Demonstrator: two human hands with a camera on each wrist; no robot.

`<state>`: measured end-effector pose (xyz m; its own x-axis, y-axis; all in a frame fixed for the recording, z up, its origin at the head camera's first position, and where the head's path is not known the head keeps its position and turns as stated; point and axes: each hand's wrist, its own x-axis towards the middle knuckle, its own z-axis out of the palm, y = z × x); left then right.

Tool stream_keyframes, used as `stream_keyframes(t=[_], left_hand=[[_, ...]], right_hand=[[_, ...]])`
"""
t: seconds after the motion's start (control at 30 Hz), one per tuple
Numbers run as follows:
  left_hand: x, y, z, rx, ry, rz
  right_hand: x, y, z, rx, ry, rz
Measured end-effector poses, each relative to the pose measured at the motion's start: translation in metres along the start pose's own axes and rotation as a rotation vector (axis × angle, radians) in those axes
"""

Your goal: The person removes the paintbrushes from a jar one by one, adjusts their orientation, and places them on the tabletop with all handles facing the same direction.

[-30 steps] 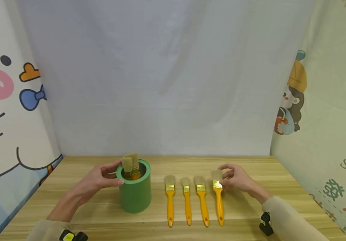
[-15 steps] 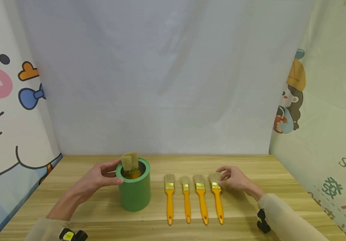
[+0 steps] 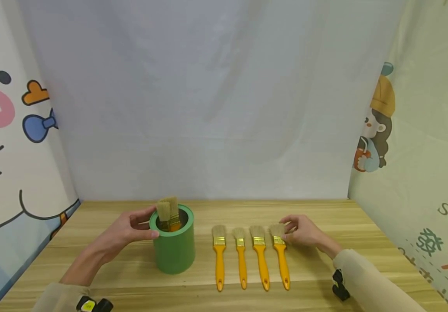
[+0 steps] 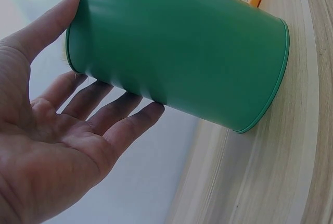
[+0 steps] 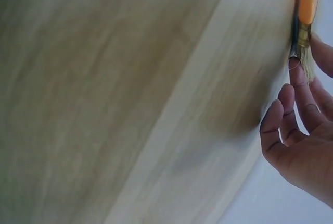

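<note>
My left hand (image 3: 130, 227) holds a green can (image 3: 174, 255) near the top, thumb at the rim and fingertips along its side in the left wrist view. The can stands upright on the table. Two paintbrushes (image 3: 164, 212) stick out of it, bristles up. To its right, several yellow-handled paintbrushes lie in a row with bristles pointing away: a wide one (image 3: 219, 260), a narrow one (image 3: 241, 260), another wide one (image 3: 261, 260) and the rightmost paintbrush (image 3: 281, 258). My right hand (image 3: 303, 229) pinches that rightmost one at its bristle end, thumb by the metal band, a finger underneath.
The wooden table (image 3: 204, 216) ends at a pale cloth backdrop (image 3: 216, 108). Printed cloths hang at the left (image 3: 13, 173) and right (image 3: 423, 151) sides. A dark wrist device (image 3: 340, 286) sits at the right sleeve.
With my right hand on it, the rightmost paintbrush has shifted slightly left and its bristle end has come down beside the others. My left hand and the can stay in place.
</note>
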<state>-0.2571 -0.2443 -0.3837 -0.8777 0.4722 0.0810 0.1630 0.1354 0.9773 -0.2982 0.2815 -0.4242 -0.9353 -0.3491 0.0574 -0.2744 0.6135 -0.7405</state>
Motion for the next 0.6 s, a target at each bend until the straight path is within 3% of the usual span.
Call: stream_keyframes(t=[0.6], left_hand=[[0.0005,-0.0002,0.001,0.015,0.013,-0.005]], right_hand=[[-0.0011,0.0004,-0.0017,0.026,-0.052,-0.033]])
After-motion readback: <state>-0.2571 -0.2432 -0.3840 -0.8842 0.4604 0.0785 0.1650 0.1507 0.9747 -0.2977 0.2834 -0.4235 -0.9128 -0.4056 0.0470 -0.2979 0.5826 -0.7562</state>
